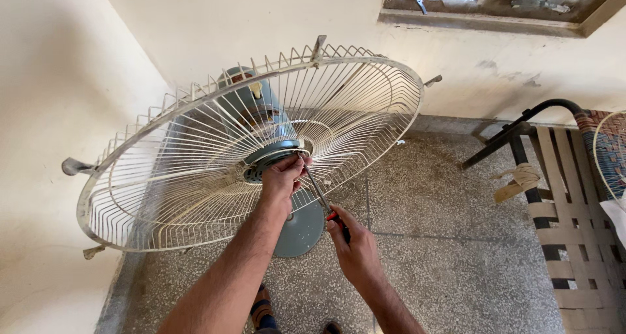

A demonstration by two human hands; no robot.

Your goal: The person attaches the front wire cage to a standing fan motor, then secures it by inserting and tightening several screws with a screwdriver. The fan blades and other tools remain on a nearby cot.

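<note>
A pedestal fan fills the left and middle of the head view, its cream wire rear guard point(195, 145) tilted toward me with no blades on it. The blue-grey motor housing point(251, 106) sits behind the guard. My left hand point(282, 177) is pinched at the guard's centre hub, fingers closed around the shaft area. My right hand point(355, 249) grips a screwdriver point(319, 194) with a red-and-black handle; its metal shaft slants up to the hub beside my left fingers. The round grey fan base point(301, 226) rests on the floor under my arms.
A speckled terrazzo floor point(443, 242) lies below. A woven-strap cot with a black metal frame point(561, 203) stands at the right. Cream walls close in at left and behind, with a window ledge point(482, 17) at the top right. My sandalled feet point(264, 311) show at the bottom.
</note>
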